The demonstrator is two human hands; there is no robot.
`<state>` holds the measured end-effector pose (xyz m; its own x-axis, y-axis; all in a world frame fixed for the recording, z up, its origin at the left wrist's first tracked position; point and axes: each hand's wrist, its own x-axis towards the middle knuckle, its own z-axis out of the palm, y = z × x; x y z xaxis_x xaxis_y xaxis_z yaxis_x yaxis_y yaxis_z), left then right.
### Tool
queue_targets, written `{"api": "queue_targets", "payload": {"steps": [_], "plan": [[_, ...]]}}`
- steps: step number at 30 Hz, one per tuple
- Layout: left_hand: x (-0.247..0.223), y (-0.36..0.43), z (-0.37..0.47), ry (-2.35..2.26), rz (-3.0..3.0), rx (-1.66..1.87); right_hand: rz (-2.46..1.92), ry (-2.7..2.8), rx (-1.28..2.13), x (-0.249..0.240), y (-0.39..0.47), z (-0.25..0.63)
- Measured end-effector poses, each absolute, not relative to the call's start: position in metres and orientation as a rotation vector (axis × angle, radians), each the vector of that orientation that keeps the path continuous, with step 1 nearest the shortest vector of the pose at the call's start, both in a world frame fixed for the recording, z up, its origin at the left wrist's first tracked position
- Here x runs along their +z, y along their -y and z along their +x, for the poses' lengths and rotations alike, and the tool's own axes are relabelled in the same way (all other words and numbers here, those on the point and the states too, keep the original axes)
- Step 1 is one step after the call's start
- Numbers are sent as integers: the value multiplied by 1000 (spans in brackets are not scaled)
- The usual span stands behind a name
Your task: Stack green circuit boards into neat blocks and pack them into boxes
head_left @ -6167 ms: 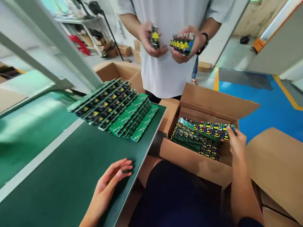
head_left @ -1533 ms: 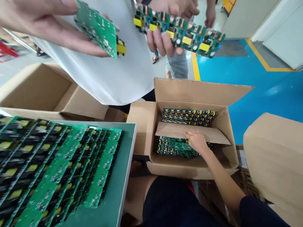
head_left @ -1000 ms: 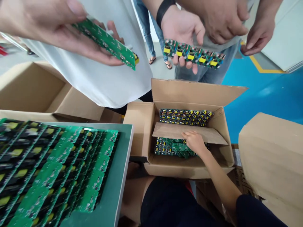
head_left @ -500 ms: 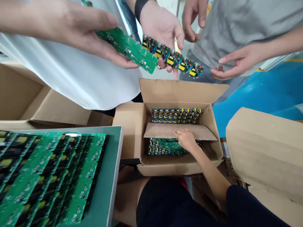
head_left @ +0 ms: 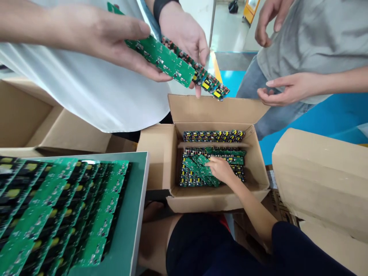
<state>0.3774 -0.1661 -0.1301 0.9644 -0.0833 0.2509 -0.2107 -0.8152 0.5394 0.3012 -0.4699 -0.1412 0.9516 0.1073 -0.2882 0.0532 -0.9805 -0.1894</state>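
My right hand (head_left: 220, 169) reaches down into an open cardboard box (head_left: 212, 200) packed with green circuit board strips (head_left: 189, 178). Its fingers are closed over a few tilted strips (head_left: 199, 165) on top of the stack. A cardboard divider (head_left: 214, 145) stands on edge behind them, with another row of boards (head_left: 213, 135) at the far side. My left hand is out of view. A spread of overlapping board strips (head_left: 57, 207) lies on the green table (head_left: 135, 218) at my left.
A person in a white shirt stands over the box holding one board strip (head_left: 161, 59) in each hand, the second strip (head_left: 211, 82) lower. A person in grey holds an open hand (head_left: 281, 90) at the right. A carton (head_left: 319, 176) stands right; an open box (head_left: 34, 119) left.
The cardboard divider that lay flat over the boards now stands on edge at the back, uncovering the stack. My right hand has closed on the top strips. The standing person brought both strips together.
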Motion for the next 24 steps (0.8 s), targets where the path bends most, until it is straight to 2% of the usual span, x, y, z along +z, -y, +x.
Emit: {"api": "queue_targets", "payload": {"steps": [5, 7, 11, 15, 18, 22, 24], "plan": [[-4, 242, 567, 429, 2499, 285, -2883, 61, 465, -158, 448, 275], [38, 268, 631, 464, 2524, 132, -2877, -55, 504, -168, 446, 269], [64, 284, 675, 466, 2554, -141, -2812, -342, 773, -185, 448, 273], [64, 280, 652, 470, 2589, -175, -2816, -399, 846, -196, 446, 286], [47, 263, 591, 601, 2496, -256, -2863, -410, 812, -201, 442, 292], [-23, 209, 434, 238, 2540, 173, -2911, -433, 791, -207, 438, 295], [-60, 181, 362, 113, 2595, 207, -2928, -454, 786, -208, 435, 297]]}}
